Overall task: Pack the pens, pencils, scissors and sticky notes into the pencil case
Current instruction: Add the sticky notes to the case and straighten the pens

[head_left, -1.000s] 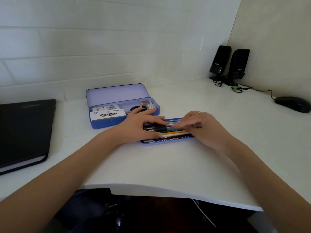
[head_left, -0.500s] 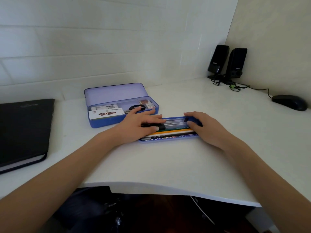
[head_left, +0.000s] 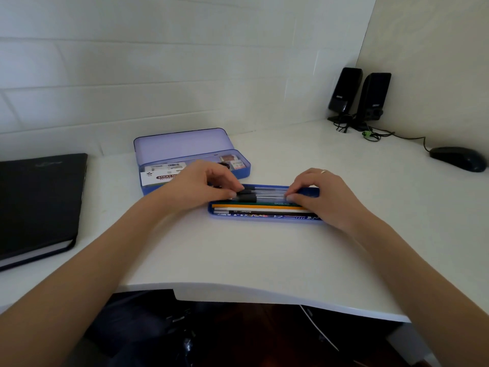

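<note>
While both hands curl, left hand (head_left: 201,181) fingertips on pens (head_left: 264,193), right hand (head_left: 321,194) likewise.

White bench (head_left: 238,260), curved front edge. Black notebook (head_left: 37,202) lies flat at bench's left edge, closed, partly out of view. Two black speakers (head_left: 360,98) upright side by side in the bench's far right corner, against the wall; tangle of cables w/ a green bit (head_left: 369,134) just in front of them. Black mouse (head_left: 457,158) right of the speakers, near the frame edge, cable running back toward them. White tiled wall (head_left: 158,62) behind the bench.
</note>
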Action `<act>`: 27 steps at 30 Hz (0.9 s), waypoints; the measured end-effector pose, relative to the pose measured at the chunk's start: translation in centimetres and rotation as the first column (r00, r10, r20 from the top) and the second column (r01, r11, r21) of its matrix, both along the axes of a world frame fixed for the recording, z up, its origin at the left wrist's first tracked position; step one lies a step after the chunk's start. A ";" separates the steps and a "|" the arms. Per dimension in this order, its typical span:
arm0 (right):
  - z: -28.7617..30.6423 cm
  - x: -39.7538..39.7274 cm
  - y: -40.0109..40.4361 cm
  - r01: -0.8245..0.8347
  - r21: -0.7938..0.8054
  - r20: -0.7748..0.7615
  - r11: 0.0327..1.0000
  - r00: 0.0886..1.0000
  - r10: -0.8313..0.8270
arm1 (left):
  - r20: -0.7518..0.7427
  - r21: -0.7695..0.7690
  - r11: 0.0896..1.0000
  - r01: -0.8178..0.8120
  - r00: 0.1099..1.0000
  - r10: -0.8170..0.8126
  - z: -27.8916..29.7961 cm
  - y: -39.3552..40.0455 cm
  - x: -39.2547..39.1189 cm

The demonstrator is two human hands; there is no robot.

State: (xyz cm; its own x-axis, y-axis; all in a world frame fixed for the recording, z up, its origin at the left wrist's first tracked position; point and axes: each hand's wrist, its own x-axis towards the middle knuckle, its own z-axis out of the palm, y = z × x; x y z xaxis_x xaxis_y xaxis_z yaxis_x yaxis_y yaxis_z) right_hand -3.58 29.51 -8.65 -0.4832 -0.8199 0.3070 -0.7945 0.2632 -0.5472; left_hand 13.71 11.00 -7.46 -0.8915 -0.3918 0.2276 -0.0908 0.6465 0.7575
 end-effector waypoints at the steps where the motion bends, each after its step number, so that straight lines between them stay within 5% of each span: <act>1: -0.1 0.0 0.0 0.021 -0.007 -0.004 1.000 1.000 -0.021 | 0.024 -0.030 0.999 0.014 1.000 -0.013 -0.1 0.0 0.0; 8: 0.0 -0.4 0.1 0.135 0.046 -0.159 0.990 0.979 -0.126 | -0.007 0.066 0.997 -0.036 0.999 0.036 0.4 -0.5 0.4; 14: 0.1 -0.7 0.3 0.156 0.113 -0.176 0.981 0.975 -0.135 | -0.004 -0.146 0.976 -0.160 0.987 0.161 0.4 -1.5 0.8; 27: 0.5 -0.5 0.6 0.158 0.118 -0.118 0.980 0.983 -0.144 | 0.062 -0.334 0.915 -0.227 0.963 0.261 0.3 -1.0 1.1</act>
State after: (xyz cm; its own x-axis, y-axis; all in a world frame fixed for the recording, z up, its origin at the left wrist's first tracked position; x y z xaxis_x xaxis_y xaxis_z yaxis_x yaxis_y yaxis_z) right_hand -4.07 30.12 -8.14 -0.5739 -0.7756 0.2627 -0.7929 0.4462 -0.4150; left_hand 14.82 10.03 -7.11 -0.8026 -0.5215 0.2894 -0.3431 0.8006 0.4912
